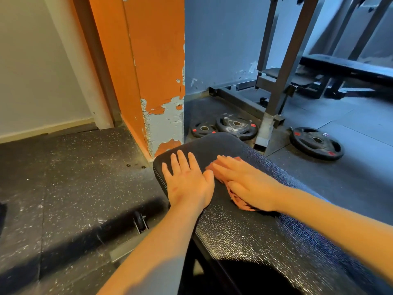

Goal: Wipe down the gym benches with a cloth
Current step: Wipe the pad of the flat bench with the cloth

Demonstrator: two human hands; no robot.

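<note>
A black padded gym bench (251, 237) runs from the bottom right up to its rounded far end near the middle of the view. My left hand (188, 179) lies flat on the pad near that far end, fingers straight and spread. Beside it, my right hand (244, 182) presses flat on a small orange-pink cloth (236, 196), which sits crumpled on the pad. Only the cloth's edges show around the palm and fingers. The thumb of my left hand touches the cloth's near edge.
An orange pillar (153, 67) with peeling paint stands just beyond the bench end. Black weight plates (236, 125) (316, 142) lie on the rubber floor by a steel rack (282, 67). A second black bench (348, 67) stands at the back right. A small wheel (139, 220) sits under the bench's left side.
</note>
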